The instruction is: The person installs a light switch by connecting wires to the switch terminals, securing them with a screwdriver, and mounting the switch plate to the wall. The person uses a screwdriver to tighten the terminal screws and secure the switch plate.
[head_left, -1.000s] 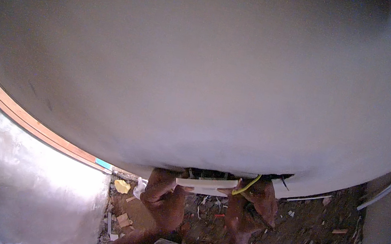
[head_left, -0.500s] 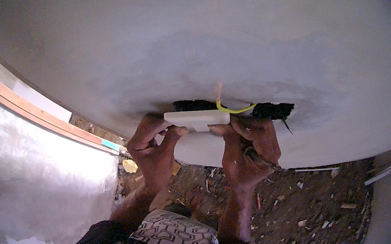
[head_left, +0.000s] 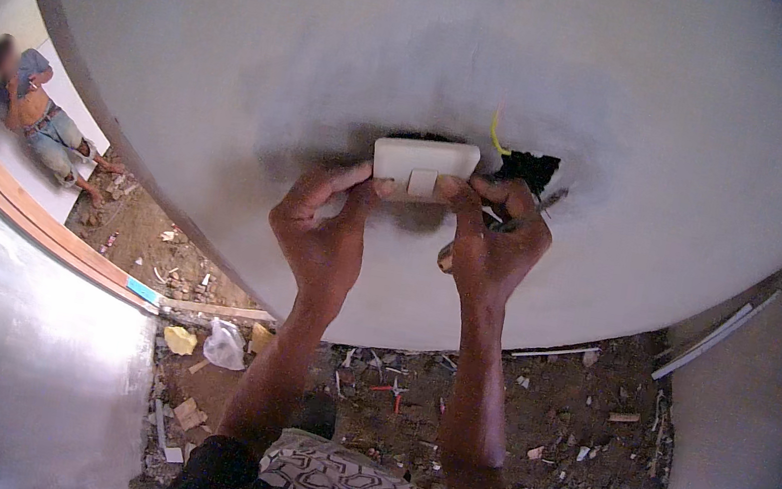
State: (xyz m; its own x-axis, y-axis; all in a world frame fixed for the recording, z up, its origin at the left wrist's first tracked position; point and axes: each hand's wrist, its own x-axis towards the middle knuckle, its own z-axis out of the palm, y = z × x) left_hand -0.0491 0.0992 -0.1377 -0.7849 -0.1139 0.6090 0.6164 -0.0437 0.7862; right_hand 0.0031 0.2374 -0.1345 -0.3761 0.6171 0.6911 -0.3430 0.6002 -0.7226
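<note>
A white light switch (head_left: 399,157) with one rocker is pinched at its lower corners between both my hands, its face toward me. It sits over a dark opening in the grey plastered wall (head_left: 358,57); whether it touches the wall I cannot tell. My left hand (head_left: 325,225) grips the left corner with thumb and fingers. My right hand (head_left: 497,245) grips the right corner and also keeps a slim tool, perhaps a screwdriver (head_left: 447,256), across the palm. Beside it is a second ragged dark hole (head_left: 531,172), with a yellow wire (head_left: 497,131) sticking up at its left.
Rubble and scraps cover the dirt floor (head_left: 576,424), where red-handled pliers (head_left: 397,395) lie. A wooden door frame (head_left: 40,222) runs along the left. Beyond it a person (head_left: 45,122) sits against a wall. A clear plastic bag (head_left: 225,344) lies near the doorway.
The light switch now shows its front face more fully, where before mostly its edge showed. My view has shifted, bringing the doorway and seated person in. The yellow wire now stands more upright.
</note>
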